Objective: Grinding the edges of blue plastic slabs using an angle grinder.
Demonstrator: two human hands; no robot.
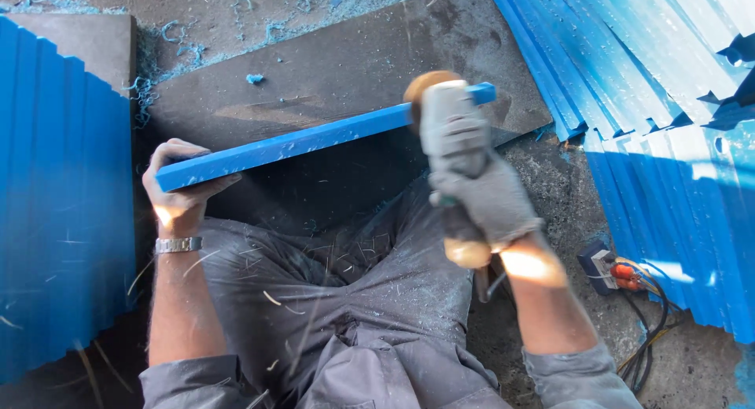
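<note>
Left hand bare, clamping blue plastic strip end | gloved right hand fisted round angle grinder | risk: strip kicking, bare fingers exposed.

- A rough concrete floor is strewn with blue shavings.
- A dark slab lies flat on it.
- Blue strips are stacked at the left, and more at the right, sunlit.
- A socket box with black cables sits at lower right.
</note>
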